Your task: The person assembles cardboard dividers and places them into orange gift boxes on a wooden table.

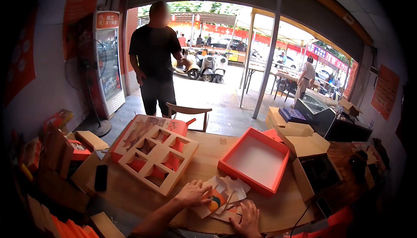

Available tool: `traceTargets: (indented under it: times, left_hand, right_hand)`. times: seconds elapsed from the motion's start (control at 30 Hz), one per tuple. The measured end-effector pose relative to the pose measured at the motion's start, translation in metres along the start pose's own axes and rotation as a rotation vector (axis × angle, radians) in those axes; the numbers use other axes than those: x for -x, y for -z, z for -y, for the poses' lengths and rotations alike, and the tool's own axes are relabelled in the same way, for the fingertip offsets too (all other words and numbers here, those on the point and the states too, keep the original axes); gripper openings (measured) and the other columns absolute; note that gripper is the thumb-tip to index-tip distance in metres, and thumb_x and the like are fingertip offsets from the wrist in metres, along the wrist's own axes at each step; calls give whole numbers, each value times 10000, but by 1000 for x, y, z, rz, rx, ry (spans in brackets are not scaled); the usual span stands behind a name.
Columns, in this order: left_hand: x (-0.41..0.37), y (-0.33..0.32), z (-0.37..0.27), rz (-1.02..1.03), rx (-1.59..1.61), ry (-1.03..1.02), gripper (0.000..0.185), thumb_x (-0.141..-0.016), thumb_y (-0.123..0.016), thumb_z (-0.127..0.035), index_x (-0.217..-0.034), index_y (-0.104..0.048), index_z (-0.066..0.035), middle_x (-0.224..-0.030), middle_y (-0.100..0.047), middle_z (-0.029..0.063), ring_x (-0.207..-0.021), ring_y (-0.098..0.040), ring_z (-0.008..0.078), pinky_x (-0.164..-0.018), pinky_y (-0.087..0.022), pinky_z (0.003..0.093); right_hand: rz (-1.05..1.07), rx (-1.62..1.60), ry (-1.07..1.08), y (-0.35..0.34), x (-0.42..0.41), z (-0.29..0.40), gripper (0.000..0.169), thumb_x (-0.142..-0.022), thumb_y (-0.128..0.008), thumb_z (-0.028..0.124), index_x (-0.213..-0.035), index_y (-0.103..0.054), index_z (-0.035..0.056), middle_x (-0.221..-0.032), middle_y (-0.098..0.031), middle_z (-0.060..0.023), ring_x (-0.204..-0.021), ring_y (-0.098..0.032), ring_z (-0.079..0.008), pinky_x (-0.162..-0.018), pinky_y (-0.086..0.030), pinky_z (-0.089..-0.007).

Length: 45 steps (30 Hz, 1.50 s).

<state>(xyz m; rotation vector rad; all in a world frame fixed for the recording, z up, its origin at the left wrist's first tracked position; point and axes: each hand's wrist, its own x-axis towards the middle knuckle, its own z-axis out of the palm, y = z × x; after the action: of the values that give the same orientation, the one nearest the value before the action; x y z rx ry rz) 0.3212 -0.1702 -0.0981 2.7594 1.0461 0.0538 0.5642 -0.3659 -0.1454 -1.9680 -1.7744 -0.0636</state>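
My left hand (194,193) lies with spread fingers on the left side of a loose pile of flattened cardboard pieces (239,187), beside a piece with an orange and dark green print (215,200). At the pile's lower right edge rests my right hand (246,217), its fingers apart. Whether either hand grips a piece cannot be told. A cardboard divider insert (185,167) with several square openings leans on a red printed box (140,133), left of the pile. To the right stands an open red box (257,159) with a pale inside.
A black phone (101,177) lies at the table's left. On the right are an open brown carton (312,176), another phone (324,207) and a cable. Opened cartons (88,169) crowd the left side. A chair (189,109) and a standing person (154,59) are beyond the table.
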Motion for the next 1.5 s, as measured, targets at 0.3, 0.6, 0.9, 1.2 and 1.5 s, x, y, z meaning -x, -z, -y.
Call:
traceTargets:
  times: [0.3, 0.6, 0.9, 1.2, 1.5]
  left_hand:
    - [-18, 2, -3, 10, 114, -133, 975, -824, -748, -630, -1530, -422, -42, -1467, -521, 237, -1351, -498, 421, -1148, -405, 462]
    - [-31, 15, -13, 125, 129, -73, 1171, -682, -835, -675, -1568, -376, -61, -1469, -511, 213, -1396, -461, 380, -1148, -386, 447]
    - [-45, 2, -18, 184, 275, -42, 1274, -578, -928, -596, -1575, -349, -54, -1416, -516, 255, -1372, -483, 376, -1146, -408, 437]
    - [-34, -20, -9, 154, 548, 41, 1172, -567, -950, -553, -1461, -457, 22, -1383, -562, 274, -1330, -535, 408, -1116, -447, 428]
    - [-21, -15, -27, 79, 440, 101, 872, -626, -909, -568, -1214, -568, -22, -1230, -661, 213, -1180, -643, 373, -985, -530, 457]
  right_hand:
    - [54, -81, -50, 14, 25, 0, 913, -826, -755, 592, -1508, -434, 75, -1493, -414, -286, -1402, -393, -462, -1151, -334, -590]
    - [2, -5, -1, 15, 21, -2, 789, -865, -728, 590, -1462, -529, 114, -1410, -500, -256, -1346, -465, -441, -1128, -372, -541]
    - [17, 16, -25, 13, 22, -4, 762, -867, -724, 594, -1444, -554, 127, -1416, -507, -230, -1359, -465, -415, -1138, -360, -534]
    - [-12, -9, -79, 25, 13, -5, 930, -796, -800, 599, -1495, -476, 78, -1432, -494, -241, -1357, -477, -424, -1136, -376, -536]
    - [26, 2, -45, 30, 10, 7, 657, -805, -841, 464, -1301, -662, 72, -1329, -554, -198, -1221, -557, -389, -1024, -462, -495]
